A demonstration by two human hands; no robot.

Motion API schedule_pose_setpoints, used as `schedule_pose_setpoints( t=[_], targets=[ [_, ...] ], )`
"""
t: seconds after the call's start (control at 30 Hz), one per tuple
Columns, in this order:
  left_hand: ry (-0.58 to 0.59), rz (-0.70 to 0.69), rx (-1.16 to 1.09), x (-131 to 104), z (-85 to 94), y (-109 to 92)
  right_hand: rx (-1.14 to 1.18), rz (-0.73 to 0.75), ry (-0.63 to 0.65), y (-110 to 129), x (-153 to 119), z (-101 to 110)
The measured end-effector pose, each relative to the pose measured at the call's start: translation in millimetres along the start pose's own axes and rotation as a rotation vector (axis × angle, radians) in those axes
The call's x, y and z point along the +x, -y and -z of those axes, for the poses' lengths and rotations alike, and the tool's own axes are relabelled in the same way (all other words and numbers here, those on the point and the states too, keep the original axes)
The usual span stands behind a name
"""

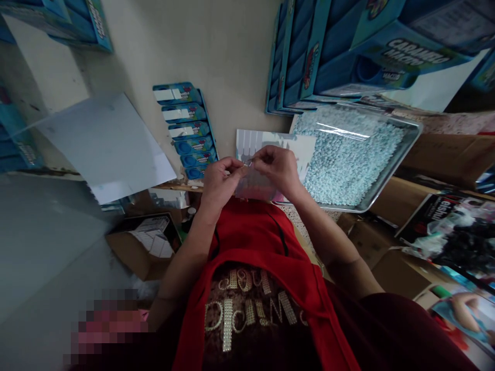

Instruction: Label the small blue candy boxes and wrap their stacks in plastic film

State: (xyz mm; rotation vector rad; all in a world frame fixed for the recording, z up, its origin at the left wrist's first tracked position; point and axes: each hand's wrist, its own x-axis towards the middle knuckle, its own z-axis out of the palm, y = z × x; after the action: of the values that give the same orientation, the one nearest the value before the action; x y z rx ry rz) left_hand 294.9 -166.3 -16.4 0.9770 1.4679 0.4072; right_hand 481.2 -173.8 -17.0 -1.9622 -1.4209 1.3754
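Observation:
Both my hands meet in front of the red apron (247, 226), fingertips nearly touching. My left hand (219, 180) is closed in a pinch, and so is my right hand (281, 167). A small whitish thing shows between the fingertips; it is too small to name. Beneath my hands lies a flat pale sheet (305, 147) with grey stripes at its left. A row of small blue boxes (197, 146), printed CARAMELO MACIZO, sits on the table just left of it. To the right, a metal tray (413, 135) holds many small light-blue candies (344, 159).
Stacked blue display boxes (340, 56) stand at the back right, partly over the tray. More blue boxes (73, 20) stand at the back left. White sheets (112, 144) lie at the table's left edge. An open cardboard box (135, 252) sits below, and cartons (436, 159) stand right.

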Motion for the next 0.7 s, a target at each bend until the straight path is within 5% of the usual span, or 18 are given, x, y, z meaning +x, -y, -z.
schedule_pose_setpoints(
  t=[0.2, 0.4, 0.7],
  targets=[
    [-0.004, 0.034, -0.041, 6, 5.0, 15, -0.081, -0.009, -0.173, -11, 6, 7],
    [-0.021, 0.016, -0.007, 4, 11.1, 10, 0.103, 0.065, 0.062, -1, 5, 5],
    [0.027, -0.049, 0.091, 1, 15.3, 9, -0.049, 0.100, 0.102, 3, 4, 2]
  ],
)
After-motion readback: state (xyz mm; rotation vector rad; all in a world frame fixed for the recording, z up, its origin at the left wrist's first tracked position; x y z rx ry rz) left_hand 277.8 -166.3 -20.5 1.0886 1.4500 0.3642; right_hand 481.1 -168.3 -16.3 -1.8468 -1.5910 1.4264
